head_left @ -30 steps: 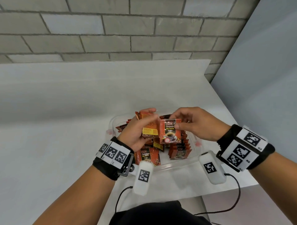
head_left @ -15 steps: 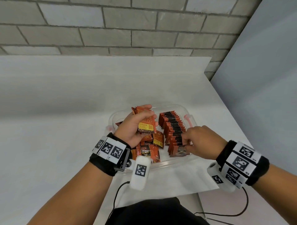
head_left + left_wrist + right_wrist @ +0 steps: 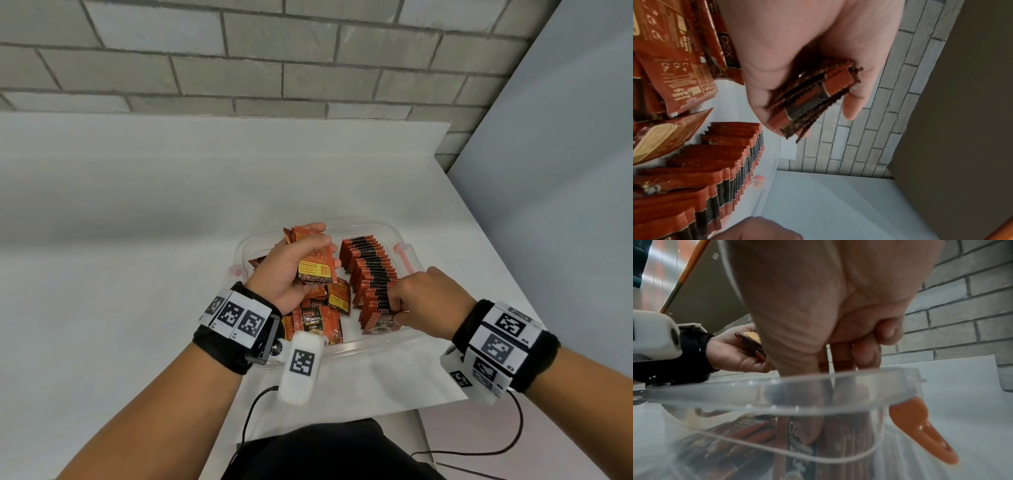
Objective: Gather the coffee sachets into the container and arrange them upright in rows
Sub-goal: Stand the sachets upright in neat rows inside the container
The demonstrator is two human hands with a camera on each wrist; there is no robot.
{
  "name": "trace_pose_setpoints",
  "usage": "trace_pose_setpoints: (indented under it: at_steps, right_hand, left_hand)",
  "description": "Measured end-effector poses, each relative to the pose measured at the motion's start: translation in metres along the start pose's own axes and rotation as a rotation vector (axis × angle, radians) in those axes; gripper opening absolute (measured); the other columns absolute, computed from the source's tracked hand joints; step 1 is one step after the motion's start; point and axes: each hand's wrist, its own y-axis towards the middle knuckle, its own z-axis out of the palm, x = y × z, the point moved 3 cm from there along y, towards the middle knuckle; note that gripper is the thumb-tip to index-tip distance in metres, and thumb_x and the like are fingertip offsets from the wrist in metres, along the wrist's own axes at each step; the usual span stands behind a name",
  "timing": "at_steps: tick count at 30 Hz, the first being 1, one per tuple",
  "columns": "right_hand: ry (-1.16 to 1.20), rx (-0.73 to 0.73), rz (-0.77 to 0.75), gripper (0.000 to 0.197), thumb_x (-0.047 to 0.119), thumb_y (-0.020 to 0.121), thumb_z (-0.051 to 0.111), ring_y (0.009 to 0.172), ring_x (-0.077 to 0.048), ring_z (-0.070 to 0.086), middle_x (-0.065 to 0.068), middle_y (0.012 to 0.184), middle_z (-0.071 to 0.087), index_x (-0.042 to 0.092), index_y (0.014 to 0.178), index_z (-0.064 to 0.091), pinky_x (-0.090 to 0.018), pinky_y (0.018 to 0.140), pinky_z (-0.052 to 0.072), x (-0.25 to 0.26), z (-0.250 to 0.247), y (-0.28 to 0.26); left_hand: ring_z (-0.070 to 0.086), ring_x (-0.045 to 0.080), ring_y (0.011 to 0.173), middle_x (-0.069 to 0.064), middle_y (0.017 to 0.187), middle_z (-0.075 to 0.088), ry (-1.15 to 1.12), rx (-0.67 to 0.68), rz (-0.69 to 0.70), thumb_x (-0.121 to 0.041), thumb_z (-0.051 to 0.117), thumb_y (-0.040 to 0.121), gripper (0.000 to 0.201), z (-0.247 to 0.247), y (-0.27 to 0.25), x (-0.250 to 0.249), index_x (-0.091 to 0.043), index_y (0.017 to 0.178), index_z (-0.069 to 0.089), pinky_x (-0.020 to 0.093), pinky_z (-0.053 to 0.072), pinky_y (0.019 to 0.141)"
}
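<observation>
both hands (image 3: 294,265) on sachets (image 3: 317,262)

One container (image 3: 407,337) stands on one table (image 3: 137,274). It has two orange clips (image 3: 403,257), one on each side. Two hands are in view: the left hand (image 3: 291,270) and the right hand (image 3: 428,301). One upright row of sachets (image 3: 370,270) fills the container's right side; they are packed too tightly to count exactly, but there are well over a dozen. The left hand grips one stack (image 3: 315,263) of several sachets, about four or five by their edges in the left wrist view. Roughly half a dozen loose sachets (image 3: 320,322) lie in the container's left side. Each wrist wears one band (image 3: 236,317).
</observation>
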Motion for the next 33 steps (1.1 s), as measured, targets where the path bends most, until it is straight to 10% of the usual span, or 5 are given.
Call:
trace_pose_setpoints:
  at_steps: [13,16,22,28,33]
  right_hand:
    - [0.698,-0.303,0.054,0.028,0.036,0.088,0.062,0.066,0.005,0.053,0.009,0.096,0.060,0.029,0.115,0.057,-0.008,0.052,0.043,0.002,-0.055,0.001]
    - [0.824,-0.273,0.040,0.039,0.037,0.088,0.061,0.081,-0.002,0.058,0.015,0.101,0.059,0.032,0.126,0.051,-0.009,0.065,0.042,0.013,-0.061,0.012]
    - [1.037,-0.302,-0.001,0.018,0.014,0.083,0.070,0.076,-0.018,0.063,0.004,0.081,0.066,0.026,0.093,0.061,-0.032,0.078,0.051,0.014,-0.063,0.024]
    - [0.933,-0.635,-0.039,0.021,0.010,0.079,0.073,0.067,-0.009,0.053,0.011,0.075,0.058,0.022,0.073,0.057,-0.018,0.066,0.044,0.008,-0.074,0.020]
    - [0.499,-0.434,-0.228,0.014,0.019,0.079,0.074,0.083,-0.015,0.052,0.005,0.091,0.053,0.020,0.080,0.060,-0.035,0.076,0.048,0.025,-0.061,0.017]
  left_hand:
    - [0.067,0.025,0.083,0.011,0.096,0.067,0.035,0.106,-0.052,0.000,0.059,0.079,0.045,0.006,0.000,0.002,-0.014,0.122,0.059,0.041,0.053,0.081]
    - [0.068,0.027,0.088,0.014,0.102,0.069,0.053,0.187,-0.042,0.004,0.066,0.076,0.049,0.010,-0.001,0.004,-0.011,0.122,0.058,0.038,0.058,0.077]
    - [0.068,0.027,0.091,0.015,0.104,0.068,0.042,0.192,-0.003,-0.028,0.088,0.062,0.062,0.004,-0.002,0.004,-0.009,0.115,0.062,0.038,0.058,0.075]
    - [0.067,0.020,0.078,0.010,0.092,0.067,0.002,0.012,0.000,-0.047,0.060,0.076,0.053,-0.006,-0.002,-0.004,-0.011,0.114,0.061,0.042,0.056,0.078]
    - [0.065,0.029,0.099,0.018,0.115,0.064,-0.067,0.015,0.038,-0.019,0.066,0.078,0.035,-0.004,-0.004,-0.007,-0.014,0.112,0.063,0.041,0.056,0.078]
